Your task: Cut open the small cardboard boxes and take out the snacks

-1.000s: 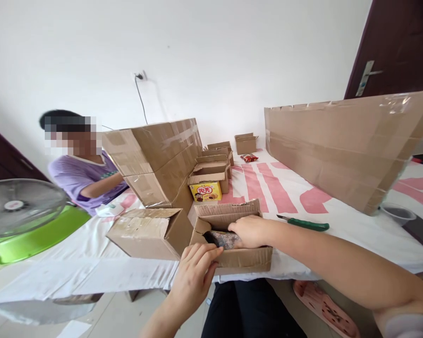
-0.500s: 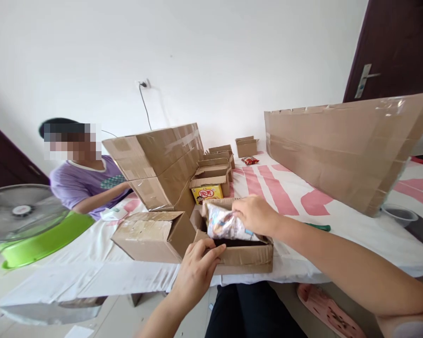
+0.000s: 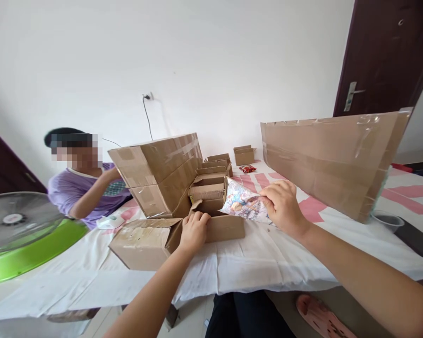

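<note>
In the head view, my right hand (image 3: pixel 284 206) pinches the corner of a shiny white packet (image 3: pixel 246 202) printed with colourful cartoon figures. The packet hangs over the right side of an open cardboard box (image 3: pixel 227 229). My left hand (image 3: pixel 194 231) is closed over the near left edge of that box, its fingertips at the rim. Beside it on the left lies another cardboard box (image 3: pixel 141 246), touching or nearly touching. More small open boxes (image 3: pixel 207 190) run in a row behind the box I hold.
Large taped cartons (image 3: pixel 162 173) stand left, a tall cardboard panel (image 3: pixel 324 164) right. A red packet (image 3: pixel 247 168) lies near a small far box (image 3: pixel 244 155). A person in purple (image 3: pixel 88 197) sits left, near a fan (image 3: pixel 16 223). A cup (image 3: pixel 387 219) stands right.
The packet has come up out of the box and moved right in my right hand. The box has shifted left and away from the table's front edge, with my left hand on it.
</note>
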### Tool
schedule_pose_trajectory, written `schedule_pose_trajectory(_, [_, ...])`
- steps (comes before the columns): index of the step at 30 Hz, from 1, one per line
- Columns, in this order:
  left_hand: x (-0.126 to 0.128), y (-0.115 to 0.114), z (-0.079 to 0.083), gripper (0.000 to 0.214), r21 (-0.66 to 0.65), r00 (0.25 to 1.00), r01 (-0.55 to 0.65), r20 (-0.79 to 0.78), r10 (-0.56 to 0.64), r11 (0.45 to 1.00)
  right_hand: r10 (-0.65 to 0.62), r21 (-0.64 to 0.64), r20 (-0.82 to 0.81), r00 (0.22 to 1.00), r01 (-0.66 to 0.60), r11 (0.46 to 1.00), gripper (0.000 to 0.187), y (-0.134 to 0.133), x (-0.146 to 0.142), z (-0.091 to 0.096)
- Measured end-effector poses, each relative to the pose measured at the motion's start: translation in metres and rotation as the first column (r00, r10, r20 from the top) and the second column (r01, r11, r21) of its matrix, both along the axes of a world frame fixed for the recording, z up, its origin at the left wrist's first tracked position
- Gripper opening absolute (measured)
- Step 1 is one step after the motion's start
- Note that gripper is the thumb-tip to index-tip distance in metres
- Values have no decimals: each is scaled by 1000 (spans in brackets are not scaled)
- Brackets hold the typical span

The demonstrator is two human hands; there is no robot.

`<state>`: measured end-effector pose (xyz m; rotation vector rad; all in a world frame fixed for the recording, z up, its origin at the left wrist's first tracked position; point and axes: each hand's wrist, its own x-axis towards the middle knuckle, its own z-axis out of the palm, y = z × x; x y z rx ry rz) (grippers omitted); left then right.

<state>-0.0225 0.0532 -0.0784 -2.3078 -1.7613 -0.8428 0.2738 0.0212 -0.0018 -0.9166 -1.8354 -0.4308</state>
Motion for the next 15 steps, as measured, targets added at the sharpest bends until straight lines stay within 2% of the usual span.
schedule_pose_trajectory(4, [-1, 33, 22, 17, -95, 976, -108, 179, 124, 990, -5, -56, 32, 999, 7, 998, 21, 23, -4, -11])
schedule_pose_trajectory(7, [2, 55, 45, 9, -170, 918, -81, 371, 140, 982, -22, -96, 72, 997, 29, 995, 19, 44, -12, -13])
schedule_pose_trajectory(8, [5, 61, 52, 11, -183, 888, -43, 444, 121, 982, -29, -108, 85, 996, 38, 993, 19, 51, -16, -12])
schedule_pose_trajectory(11, [20, 74, 67, 36, -205, 757, 151, 653, 20, 967, -36, -122, 102, 994, 49, 991, 19, 71, -32, -7])
schedule_pose_trajectory(13, [30, 79, 71, 46, -215, 650, 282, 760, -21, 935, -24, -123, 101, 995, 36, 992, 18, 82, -43, -3])
schedule_pose_trajectory(15, [34, 85, 71, 50, -213, 552, 357, 834, -21, 910, -12, -130, 94, 996, 24, 991, 17, 93, -52, -1])
